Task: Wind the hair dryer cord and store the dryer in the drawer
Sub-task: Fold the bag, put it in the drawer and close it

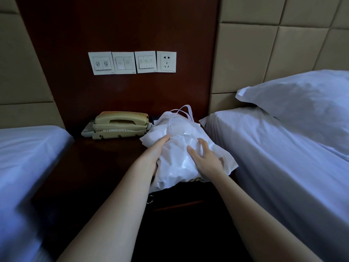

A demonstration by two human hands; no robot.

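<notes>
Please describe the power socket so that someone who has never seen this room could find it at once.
Find the dark wooden panel on the wall behind the telephone. A row of four white plates is mounted on it, and the power socket is the one at the right end. Its three neighbours carry rocker switches; it alone has plug holes.

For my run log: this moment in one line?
left hand: grips white bag | right hand: rests on bag | bag: on nightstand | dryer: not visible
</notes>
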